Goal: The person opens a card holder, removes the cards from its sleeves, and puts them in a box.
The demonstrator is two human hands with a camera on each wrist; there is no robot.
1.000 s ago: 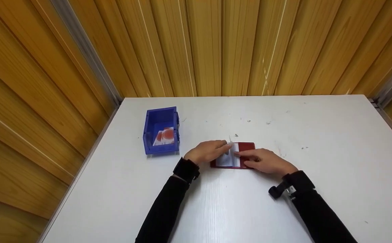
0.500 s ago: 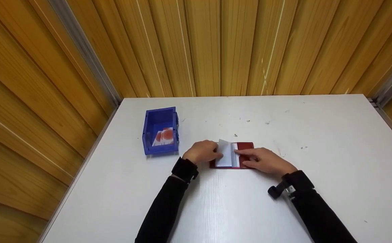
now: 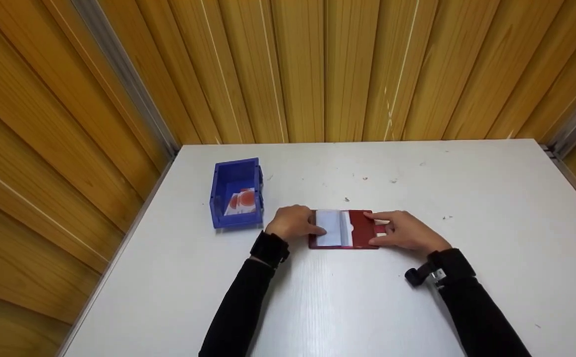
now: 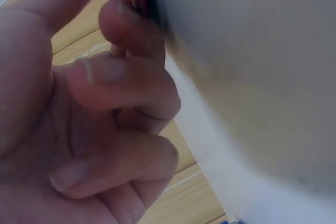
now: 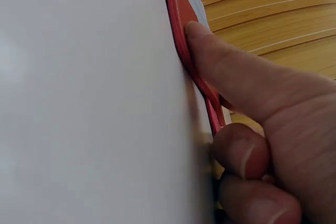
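A red card holder (image 3: pixel 362 229) lies spread open on the white table (image 3: pixel 317 302), its clear plastic sleeves (image 3: pixel 328 228) flat over the left side and a white card edge showing beside them. My left hand (image 3: pixel 292 223) grips its left edge, thumb over the sleeves; in the left wrist view the fingers (image 4: pixel 131 85) are curled, one at the red edge. My right hand (image 3: pixel 412 232) holds the right cover edge, around a small red strap (image 3: pixel 379 229). In the right wrist view the thumb (image 5: pixel 231 66) presses on the bent red cover (image 5: pixel 181 11) with other fingers curled below.
A blue bin (image 3: pixel 236 218) stands to the left, behind my left hand, with several red-and-white cards (image 3: pixel 242 202) inside. Yellow wood-patterned panels (image 3: pixel 298 69) rise behind the table's far edge and along its left side.
The raised sleeve has been turned over to the left and now lies flat. My right hand has slid right, from the sleeves to the card holder's right edge.
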